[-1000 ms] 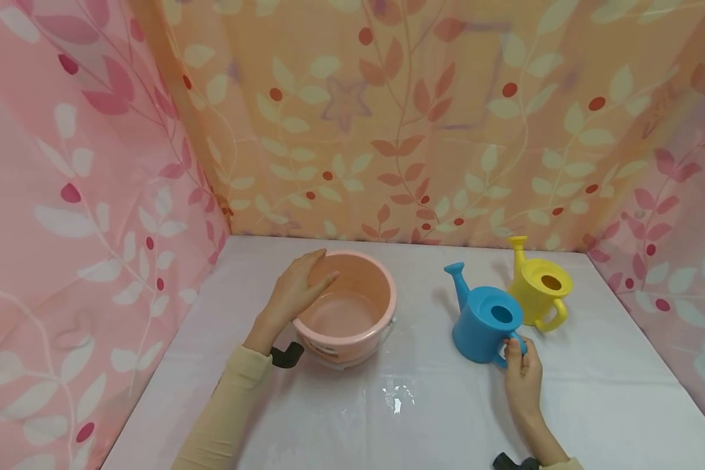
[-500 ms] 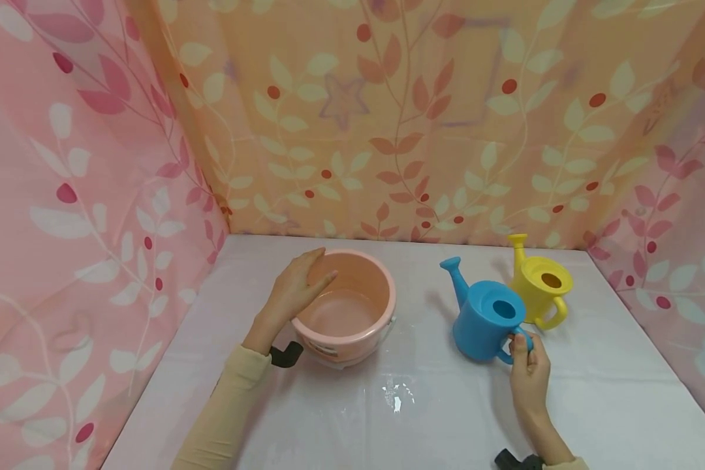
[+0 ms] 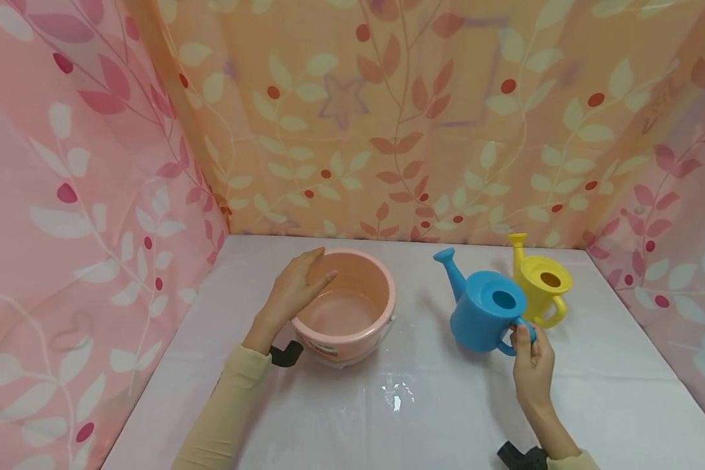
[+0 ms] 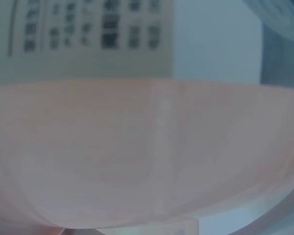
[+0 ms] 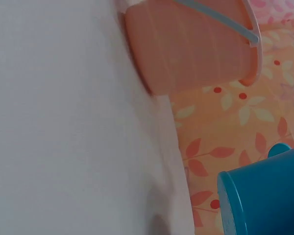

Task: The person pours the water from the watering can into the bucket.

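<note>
A pink bucket (image 3: 358,350) stands upright on the table, left of the middle. My left hand (image 3: 294,287) rests on its left rim, with fingers fairly straight and the thumb reaching over the opening. The left wrist view is filled by the bucket's wall (image 4: 137,152), close up and blurred. My right hand (image 3: 533,365) holds a blue watering can (image 3: 482,313) by its handle, spout pointing left. In the right wrist view the blue can (image 5: 264,196) hangs above the tabletop, its underside showing.
Just behind the blue can, at the right, stands a yellow watering can (image 3: 537,287). Some water (image 3: 397,395) glistens on the white table (image 3: 435,431) in front of the bucket. Patterned cloth (image 3: 411,130) walls off the back and both sides.
My right hand has lifted the blue watering can off the table, and it has shifted slightly back with its spout higher. My left hand and the bucket have stayed put.
</note>
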### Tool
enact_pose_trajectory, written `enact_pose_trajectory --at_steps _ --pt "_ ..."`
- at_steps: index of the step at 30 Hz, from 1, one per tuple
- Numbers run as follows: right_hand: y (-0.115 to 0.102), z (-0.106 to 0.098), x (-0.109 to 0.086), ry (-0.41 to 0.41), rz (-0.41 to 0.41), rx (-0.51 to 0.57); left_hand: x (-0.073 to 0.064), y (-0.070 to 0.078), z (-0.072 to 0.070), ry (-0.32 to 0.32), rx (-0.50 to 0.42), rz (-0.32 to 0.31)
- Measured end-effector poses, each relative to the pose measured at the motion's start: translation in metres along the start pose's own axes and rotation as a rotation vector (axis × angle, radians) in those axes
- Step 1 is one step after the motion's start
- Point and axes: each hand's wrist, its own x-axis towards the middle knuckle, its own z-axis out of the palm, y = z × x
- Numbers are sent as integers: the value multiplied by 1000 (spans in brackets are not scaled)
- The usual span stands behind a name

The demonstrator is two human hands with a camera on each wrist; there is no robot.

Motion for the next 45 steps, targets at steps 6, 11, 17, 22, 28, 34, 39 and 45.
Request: enact_pose_trajectory --at_steps 6,11,17,22,28,34,39,45 --pt "-10 1 3 -4 29 39 0 -1 1 4 -6 5" --pt "-18 2 5 -18 46 75 0 -2 1 3 -10 10" --pt "-26 3 8 -36 41 66 0 -1 0 3 -9 10" --pt "-34 5 10 -53 21 54 -1 0 0 8 -20 10" --pt "-46 7 11 -91 -9 115 -2 1 -1 13 -15 34" --pt "-57 11 10 -147 -23 143 -2 -1 -1 6 -11 29" --pt "-62 13 9 -188 -18 170 -2 -2 0 4 -16 29" --pt "-68 16 8 -237 -19 161 0 -2 0 5 -8 26"
